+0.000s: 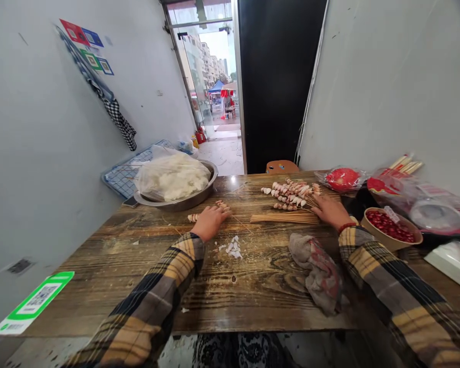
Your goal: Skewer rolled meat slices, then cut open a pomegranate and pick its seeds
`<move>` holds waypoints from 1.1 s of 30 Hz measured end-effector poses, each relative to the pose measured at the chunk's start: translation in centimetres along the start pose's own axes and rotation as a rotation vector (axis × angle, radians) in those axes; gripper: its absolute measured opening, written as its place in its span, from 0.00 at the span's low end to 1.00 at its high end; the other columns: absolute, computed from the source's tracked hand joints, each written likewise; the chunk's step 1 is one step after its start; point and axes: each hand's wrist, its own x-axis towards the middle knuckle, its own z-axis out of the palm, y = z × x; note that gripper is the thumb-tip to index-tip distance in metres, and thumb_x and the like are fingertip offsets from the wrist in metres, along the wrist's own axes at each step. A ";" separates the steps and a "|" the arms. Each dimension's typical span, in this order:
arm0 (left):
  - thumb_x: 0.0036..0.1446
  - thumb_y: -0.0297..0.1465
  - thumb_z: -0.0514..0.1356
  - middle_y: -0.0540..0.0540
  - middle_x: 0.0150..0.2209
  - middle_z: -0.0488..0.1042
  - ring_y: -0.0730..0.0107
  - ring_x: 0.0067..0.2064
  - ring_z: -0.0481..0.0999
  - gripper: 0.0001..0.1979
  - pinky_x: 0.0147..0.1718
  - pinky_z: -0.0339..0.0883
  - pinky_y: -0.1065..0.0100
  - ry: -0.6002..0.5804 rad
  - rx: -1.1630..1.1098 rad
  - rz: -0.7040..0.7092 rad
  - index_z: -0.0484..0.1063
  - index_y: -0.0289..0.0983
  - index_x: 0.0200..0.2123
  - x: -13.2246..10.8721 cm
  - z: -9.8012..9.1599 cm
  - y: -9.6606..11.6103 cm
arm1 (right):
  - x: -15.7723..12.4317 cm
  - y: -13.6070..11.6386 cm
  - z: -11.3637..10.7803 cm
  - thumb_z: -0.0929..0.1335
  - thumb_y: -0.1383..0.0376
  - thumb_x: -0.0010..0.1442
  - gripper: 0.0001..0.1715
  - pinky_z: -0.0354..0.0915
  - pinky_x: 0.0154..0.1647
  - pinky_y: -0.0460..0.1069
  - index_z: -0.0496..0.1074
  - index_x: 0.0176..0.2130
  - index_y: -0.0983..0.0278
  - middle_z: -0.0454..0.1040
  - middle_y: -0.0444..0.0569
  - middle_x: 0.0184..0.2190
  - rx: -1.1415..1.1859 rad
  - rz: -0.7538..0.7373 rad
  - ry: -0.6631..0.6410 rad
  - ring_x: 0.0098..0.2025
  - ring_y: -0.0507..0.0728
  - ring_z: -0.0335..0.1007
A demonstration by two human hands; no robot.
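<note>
My left hand point(210, 222) is closed over skewers of small pale-pink pieces point(193, 217) on the wooden table point(230, 306). Pieces stick out on both sides of it, and its fingertips are partly hidden. At the right, my right hand point(331, 210) has its fingers around the stick ends beside a pile of loaded skewers point(297, 192). Exactly how many sticks it grips cannot be seen. A bundle of bare bamboo sticks point(283, 218) lies just in front of that pile. Small white scraps point(234, 248) are scattered between my hands.
A metal basin point(176, 205) holding a pale mass under plastic point(176, 174) stands back left. A crumpled cloth point(318, 271) lies front right. Further right are a bowl of dark red pieces point(391, 226), a bagged red item point(343, 179) and a white box point(454, 263).
</note>
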 end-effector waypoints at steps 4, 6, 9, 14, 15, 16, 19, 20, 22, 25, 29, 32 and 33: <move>0.61 0.24 0.50 0.38 0.42 0.74 0.57 0.50 0.69 0.16 0.46 0.58 0.61 -0.094 0.040 0.069 0.73 0.39 0.47 2.2 1.1 1.8 | -1.3 -1.4 -1.4 0.63 0.60 0.63 0.31 0.60 0.55 0.59 0.59 0.62 0.66 0.65 0.63 0.57 0.051 -0.195 0.098 0.58 0.67 0.62; 0.61 0.24 0.50 0.38 0.36 0.74 0.58 0.46 0.70 0.14 0.46 0.58 0.60 -0.106 0.067 0.071 0.75 0.35 0.41 2.9 1.4 2.3 | -2.7 -2.2 -2.2 0.61 0.59 0.64 0.30 0.60 0.57 0.58 0.60 0.62 0.66 0.67 0.61 0.56 0.150 -0.296 0.130 0.58 0.65 0.62; 0.61 0.24 0.50 0.36 0.37 0.72 0.58 0.43 0.70 0.13 0.46 0.59 0.57 -0.073 0.093 0.050 0.75 0.33 0.34 3.4 0.9 2.4 | -6.5 -3.7 -3.5 0.60 0.57 0.65 0.26 0.62 0.57 0.57 0.64 0.59 0.63 0.70 0.58 0.53 0.317 -0.356 0.079 0.56 0.62 0.66; 0.62 0.25 0.48 0.36 0.42 0.68 0.58 0.45 0.69 0.13 0.42 0.62 0.57 -0.011 0.117 -0.065 0.73 0.32 0.38 4.7 -1.9 3.1 | -14.3 -6.6 -3.3 0.63 0.56 0.63 0.30 0.62 0.59 0.59 0.58 0.63 0.58 0.63 0.55 0.61 0.387 -0.469 -0.049 0.61 0.62 0.61; 0.62 0.25 0.48 0.37 0.43 0.67 0.60 0.44 0.69 0.13 0.42 0.63 0.58 -0.005 0.116 -0.083 0.72 0.33 0.39 5.3 -2.4 3.7 | -15.4 -6.9 -2.7 0.64 0.55 0.62 0.32 0.63 0.58 0.61 0.57 0.63 0.58 0.60 0.55 0.63 0.348 -0.488 -0.018 0.63 0.64 0.58; 0.63 0.24 0.47 0.37 0.44 0.67 0.60 0.45 0.70 0.14 0.43 0.63 0.57 0.003 0.115 -0.089 0.72 0.33 0.41 6.1 -2.8 4.3 | -16.3 -7.2 -2.1 0.65 0.55 0.61 0.34 0.63 0.58 0.63 0.56 0.63 0.57 0.58 0.55 0.64 0.307 -0.502 0.022 0.64 0.67 0.55; 0.62 0.24 0.47 0.38 0.46 0.66 0.59 0.46 0.70 0.14 0.46 0.63 0.53 0.068 0.088 -0.017 0.72 0.34 0.41 9.3 -2.9 6.8 | -17.3 -7.6 -0.2 0.65 0.55 0.61 0.34 0.63 0.56 0.67 0.56 0.63 0.57 0.57 0.55 0.64 0.230 -0.506 0.137 0.65 0.70 0.52; 0.62 0.23 0.47 0.37 0.45 0.66 0.59 0.45 0.71 0.14 0.45 0.64 0.53 0.099 0.061 -0.004 0.72 0.33 0.41 10.3 -2.6 7.8 | -17.3 -7.7 0.2 0.64 0.56 0.61 0.33 0.62 0.57 0.67 0.56 0.63 0.58 0.58 0.55 0.64 0.224 -0.511 0.162 0.65 0.70 0.52; 0.61 0.22 0.47 0.36 0.45 0.65 0.59 0.45 0.71 0.14 0.41 0.67 0.58 0.108 0.021 -0.004 0.72 0.32 0.41 12.1 -1.6 10.1 | -17.1 -7.7 0.6 0.63 0.58 0.62 0.31 0.62 0.58 0.66 0.56 0.63 0.59 0.59 0.55 0.63 0.230 -0.528 0.198 0.64 0.68 0.54; 0.61 0.22 0.48 0.36 0.45 0.66 0.62 0.45 0.71 0.13 0.39 0.68 0.64 0.066 -0.016 0.033 0.72 0.33 0.41 13.1 -0.3 12.8 | -17.3 -7.7 0.3 0.62 0.57 0.63 0.29 0.62 0.57 0.64 0.58 0.61 0.62 0.58 0.58 0.63 0.225 -0.480 0.234 0.62 0.68 0.57; 0.61 0.23 0.49 0.39 0.47 0.67 0.64 0.46 0.71 0.16 0.42 0.68 0.65 0.098 -0.122 0.089 0.68 0.36 0.50 10.0 -0.7 12.6 | -17.6 -7.7 0.2 0.62 0.53 0.62 0.31 0.64 0.54 0.65 0.62 0.59 0.64 0.60 0.61 0.61 0.188 -0.347 0.242 0.58 0.70 0.62; 0.62 0.27 0.51 0.40 0.48 0.68 0.65 0.47 0.70 0.17 0.48 0.66 0.64 0.234 -0.311 0.005 0.66 0.37 0.53 3.2 -2.0 9.0 | -17.6 -7.4 0.5 0.63 0.51 0.60 0.33 0.63 0.57 0.63 0.62 0.60 0.64 0.59 0.60 0.62 0.227 -0.321 0.192 0.59 0.69 0.61; 0.62 0.29 0.52 0.41 0.48 0.69 0.65 0.48 0.70 0.17 0.49 0.66 0.64 0.272 -0.376 -0.072 0.66 0.36 0.53 0.1 -2.1 7.4 | -17.7 -7.3 0.6 0.63 0.50 0.60 0.35 0.62 0.58 0.62 0.61 0.61 0.64 0.58 0.60 0.63 0.246 -0.315 0.175 0.60 0.68 0.60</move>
